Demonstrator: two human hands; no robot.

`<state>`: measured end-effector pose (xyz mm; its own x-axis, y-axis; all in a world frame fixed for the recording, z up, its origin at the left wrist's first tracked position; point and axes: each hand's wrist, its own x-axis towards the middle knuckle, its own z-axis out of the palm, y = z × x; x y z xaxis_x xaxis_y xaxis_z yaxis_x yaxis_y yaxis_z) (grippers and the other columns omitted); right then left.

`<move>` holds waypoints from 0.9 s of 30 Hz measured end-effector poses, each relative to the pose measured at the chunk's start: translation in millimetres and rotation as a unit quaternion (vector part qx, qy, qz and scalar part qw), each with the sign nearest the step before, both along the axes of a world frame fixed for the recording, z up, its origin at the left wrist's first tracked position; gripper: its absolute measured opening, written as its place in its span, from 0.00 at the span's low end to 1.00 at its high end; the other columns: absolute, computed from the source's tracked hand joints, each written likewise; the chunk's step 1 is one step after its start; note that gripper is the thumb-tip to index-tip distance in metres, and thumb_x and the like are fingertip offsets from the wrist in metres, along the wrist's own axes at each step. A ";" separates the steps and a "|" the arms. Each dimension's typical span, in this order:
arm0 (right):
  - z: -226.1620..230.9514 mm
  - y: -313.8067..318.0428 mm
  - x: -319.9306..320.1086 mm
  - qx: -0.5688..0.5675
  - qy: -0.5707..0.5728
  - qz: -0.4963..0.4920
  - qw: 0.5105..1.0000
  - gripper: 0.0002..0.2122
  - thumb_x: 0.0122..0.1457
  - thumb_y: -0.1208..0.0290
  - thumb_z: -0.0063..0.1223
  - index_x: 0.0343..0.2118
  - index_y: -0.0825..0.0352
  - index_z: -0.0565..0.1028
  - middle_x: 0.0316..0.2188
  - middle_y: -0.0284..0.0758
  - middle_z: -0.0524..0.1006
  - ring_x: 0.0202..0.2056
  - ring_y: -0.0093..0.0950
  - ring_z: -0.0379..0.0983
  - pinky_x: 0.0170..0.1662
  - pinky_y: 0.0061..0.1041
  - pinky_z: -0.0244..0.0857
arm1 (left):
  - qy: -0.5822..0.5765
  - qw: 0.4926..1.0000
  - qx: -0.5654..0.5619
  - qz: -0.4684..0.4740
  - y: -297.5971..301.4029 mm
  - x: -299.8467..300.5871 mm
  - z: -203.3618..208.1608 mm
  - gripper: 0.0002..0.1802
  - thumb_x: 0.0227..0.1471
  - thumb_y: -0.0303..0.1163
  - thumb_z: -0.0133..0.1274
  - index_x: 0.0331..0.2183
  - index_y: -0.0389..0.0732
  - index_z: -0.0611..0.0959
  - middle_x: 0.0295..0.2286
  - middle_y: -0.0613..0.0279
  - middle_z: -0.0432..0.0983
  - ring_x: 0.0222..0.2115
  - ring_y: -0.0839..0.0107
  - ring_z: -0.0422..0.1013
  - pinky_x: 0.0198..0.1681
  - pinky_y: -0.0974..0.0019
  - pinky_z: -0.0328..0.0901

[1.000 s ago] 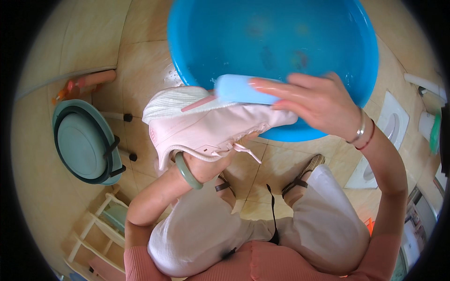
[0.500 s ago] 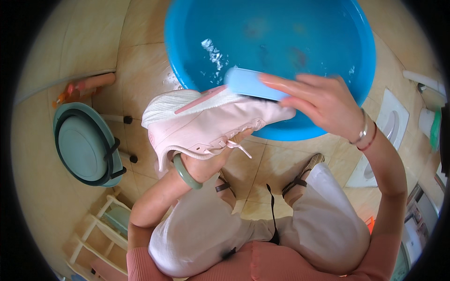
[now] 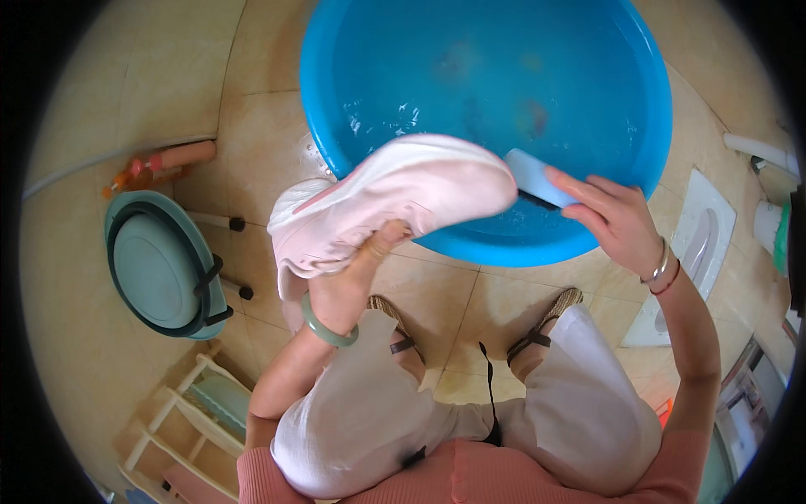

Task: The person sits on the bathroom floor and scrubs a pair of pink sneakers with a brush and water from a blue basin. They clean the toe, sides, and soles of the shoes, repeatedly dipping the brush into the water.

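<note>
A pale pink sneaker (image 3: 395,189) with a white sole is held up over the near left rim of a large blue basin (image 3: 315,92). My left hand (image 3: 357,273) grips it from below; the thumb shows against the upper, while the other fingers are hidden by the shoe. My right hand (image 3: 617,218) is closed on a light blue scrub brush (image 3: 531,178), its dark bristles facing down. The brush is beside the sneaker's toe, over the water; whether they touch I cannot tell. Water in the basin has a few bubbles and dark blurred patches beneath it.
A folded green basin (image 3: 151,277) leans at the left by a pinkish-orange bottle (image 3: 185,154). Below it stands a cream rack (image 3: 189,412). A white squat toilet (image 3: 693,252) is set in the tiled floor at the right. My sandalled feet are below the basin.
The sneaker has rolled so that more of its white sole edge and toe shows. The brush has moved off its side, right and slightly down, to beside the toe.
</note>
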<state>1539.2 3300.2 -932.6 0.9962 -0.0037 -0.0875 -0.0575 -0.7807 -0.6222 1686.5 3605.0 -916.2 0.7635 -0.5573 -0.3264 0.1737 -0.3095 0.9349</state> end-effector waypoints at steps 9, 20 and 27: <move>-41.2 -9.5 47.9 0.024 0.032 -0.062 0.997 0.18 0.62 0.69 0.57 0.55 0.55 0.78 0.42 0.38 0.81 0.32 0.34 0.79 0.35 0.29 0.73 | -0.051 0.999 0.011 -0.011 3.7 -1.8 -4.3 0.15 0.56 0.26 0.63 0.45 0.34 0.83 0.39 0.61 0.83 0.40 0.71 0.77 0.45 0.68 0.71; 21.4 19.0 40.2 0.179 -0.035 -0.026 0.983 0.21 0.60 0.77 0.59 0.58 0.62 0.76 0.29 0.35 0.77 0.27 0.24 0.66 0.31 0.23 0.63 | -0.019 0.999 -0.002 -0.033 1.3 2.9 -1.8 0.14 0.56 0.25 0.62 0.45 0.34 0.83 0.41 0.59 0.83 0.41 0.70 0.78 0.46 0.67 0.71; -4.0 43.3 103.6 0.130 -0.101 0.069 0.984 0.15 0.61 0.63 0.57 0.52 0.54 0.81 0.30 0.41 0.81 0.28 0.41 0.76 0.32 0.35 0.70 | -0.180 0.957 0.084 -0.213 -2.0 2.8 -9.2 0.16 0.58 0.28 0.60 0.49 0.40 0.84 0.46 0.59 0.82 0.44 0.66 0.77 0.49 0.63 0.69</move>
<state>1642.7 3343.5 -936.6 0.9829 0.1291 0.1312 0.1823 -0.5860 -0.7895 1689.2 3603.0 -925.4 0.5589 -0.8056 -0.1969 -0.3250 -0.4312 0.8417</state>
